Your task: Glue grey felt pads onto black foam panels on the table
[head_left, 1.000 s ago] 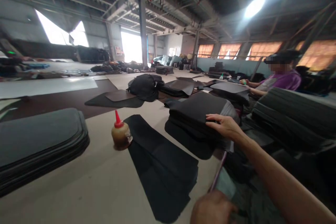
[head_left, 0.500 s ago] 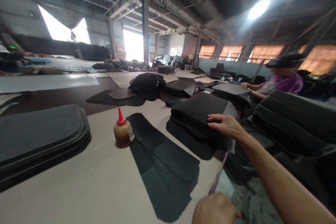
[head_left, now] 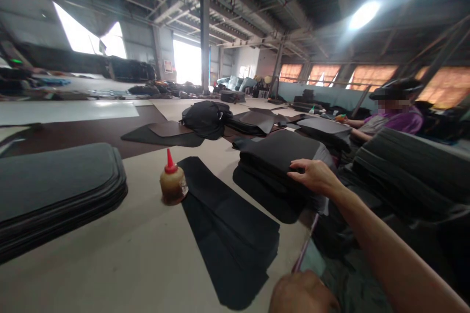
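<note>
My right hand (head_left: 312, 174) reaches out over a stack of black fabric pieces (head_left: 279, 154) at the table's right edge, fingers lying on the top piece and curled at its near edge. My left hand (head_left: 299, 293) is at the bottom of the view, closed in a fist by the table edge; what it holds is hidden. A long pile of black fabric strips (head_left: 227, 225) lies flat in front of me. A glue bottle with a red tip (head_left: 172, 183) stands upright left of the strips.
A thick stack of dark shaped panels (head_left: 55, 190) lies at the left. A black backpack (head_left: 205, 118) and more dark pieces lie farther back. A person in a purple shirt (head_left: 392, 120) works at the right. Black ribbed material (head_left: 411, 166) is piled at my right.
My right hand has stayed on the stack, its fingers shifting slightly. My left fist has stayed low at the table edge. The view has shifted a little.
</note>
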Tool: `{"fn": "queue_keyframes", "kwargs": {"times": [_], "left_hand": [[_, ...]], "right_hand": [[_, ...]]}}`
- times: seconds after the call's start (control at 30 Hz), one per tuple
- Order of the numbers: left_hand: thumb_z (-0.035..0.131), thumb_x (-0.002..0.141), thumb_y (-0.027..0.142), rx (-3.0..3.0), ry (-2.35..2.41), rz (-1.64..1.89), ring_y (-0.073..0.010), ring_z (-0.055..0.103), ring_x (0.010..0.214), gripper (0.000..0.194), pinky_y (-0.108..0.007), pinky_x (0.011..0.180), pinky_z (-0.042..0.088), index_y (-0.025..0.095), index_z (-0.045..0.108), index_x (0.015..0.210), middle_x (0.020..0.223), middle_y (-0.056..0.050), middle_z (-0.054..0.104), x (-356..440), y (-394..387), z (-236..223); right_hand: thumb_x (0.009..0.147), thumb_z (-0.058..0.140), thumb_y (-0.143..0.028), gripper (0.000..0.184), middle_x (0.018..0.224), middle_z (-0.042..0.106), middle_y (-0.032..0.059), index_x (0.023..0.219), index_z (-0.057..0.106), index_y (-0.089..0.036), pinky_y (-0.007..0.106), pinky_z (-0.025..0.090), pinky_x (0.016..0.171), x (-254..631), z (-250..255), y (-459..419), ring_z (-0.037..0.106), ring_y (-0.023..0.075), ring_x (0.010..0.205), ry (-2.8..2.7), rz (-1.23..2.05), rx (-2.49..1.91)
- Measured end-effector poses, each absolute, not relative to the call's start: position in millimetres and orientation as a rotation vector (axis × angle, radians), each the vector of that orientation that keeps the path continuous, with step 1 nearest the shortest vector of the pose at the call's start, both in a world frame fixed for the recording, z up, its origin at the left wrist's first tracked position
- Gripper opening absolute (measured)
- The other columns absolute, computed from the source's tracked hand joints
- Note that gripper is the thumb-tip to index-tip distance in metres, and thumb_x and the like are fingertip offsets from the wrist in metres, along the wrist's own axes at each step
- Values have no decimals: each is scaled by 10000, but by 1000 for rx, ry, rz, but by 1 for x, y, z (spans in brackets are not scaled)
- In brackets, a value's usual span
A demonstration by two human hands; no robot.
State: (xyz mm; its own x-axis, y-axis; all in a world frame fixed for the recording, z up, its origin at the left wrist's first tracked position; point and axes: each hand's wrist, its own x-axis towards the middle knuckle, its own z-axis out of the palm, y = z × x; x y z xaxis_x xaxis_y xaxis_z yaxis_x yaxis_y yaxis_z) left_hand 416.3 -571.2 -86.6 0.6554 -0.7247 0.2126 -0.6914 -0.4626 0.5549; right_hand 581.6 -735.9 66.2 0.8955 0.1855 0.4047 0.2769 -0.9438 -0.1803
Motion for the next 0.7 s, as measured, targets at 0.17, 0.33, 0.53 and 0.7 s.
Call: {"fn": "queue_keyframes", "kwargs": {"times": [0.17, 0.33, 0.53, 0.7], "left_hand": [[809, 720, 401, 2276, -1119, -28, -226, 665, 814, 283, -269, 617, 475, 280, 766, 972, 891, -39, 706, 416, -570, -82], [819, 713, 414, 2302, -1188, -16, -215, 651, 780, 298, -258, 553, 402, 276, 762, 971, 871, -40, 710, 419, -570, -76], [824, 724, 411, 2315, -1184, -43, -221, 667, 778, 285, -260, 549, 402, 282, 769, 973, 877, -45, 725, 419, -574, -79], [796, 753, 426, 2309, -1168, -143, -238, 687, 846, 289, -265, 639, 480, 269, 766, 993, 922, -54, 731, 419, -573, -74]], "right_hand": [[835, 624, -375, 254, 1086, 736, 36, 991, 779, -248, 314, 527, 849, 583, 66, -737, 700, 248, 974, -367, -576, -2839], [918, 508, -399, 303, 1093, 735, 31, 971, 772, -260, 291, 499, 828, 582, 68, -737, 694, 226, 978, -406, -572, -2832], [949, 424, -425, 389, 777, 733, 67, 820, 735, -230, 282, 402, 630, 581, 72, -735, 684, 218, 737, -290, -601, -2870], [942, 422, -446, 426, 591, 631, 43, 642, 615, -213, 278, 320, 556, 583, 75, -733, 579, 174, 551, -222, -612, -2878]]}}
